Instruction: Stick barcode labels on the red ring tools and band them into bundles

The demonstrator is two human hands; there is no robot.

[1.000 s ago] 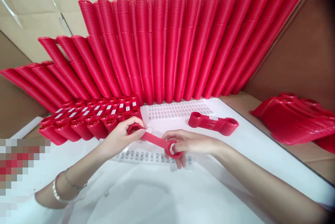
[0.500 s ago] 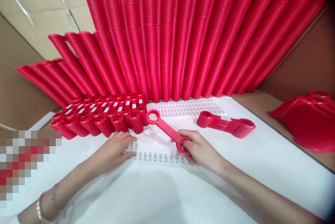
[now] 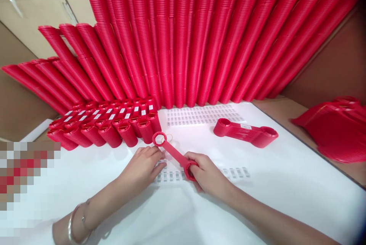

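At far left I see labelled red stacks (image 3: pixel 105 128) lying in rows on the white table (image 3: pixel 286 184). My left hand (image 3: pixel 144 165) rests flat, fingers together and curled on nothing, its tips on the barcode label strip (image 3: pixel 171 176). Just right of it, my right hand (image 3: pixel 207 174) is clamped on the near ring of a red plastic wrench (image 3: pixel 174 153), whose far ring lies by a rubber band (image 3: pixel 168 137). Further right lies a short wrench stack (image 3: pixel 246 132); tall red columns (image 3: pixel 200 39) lean behind. In my judgement, peeling one label cleanly calls for pinning the strip with the left fingertips while holding the wrench's flat shank steady and level.
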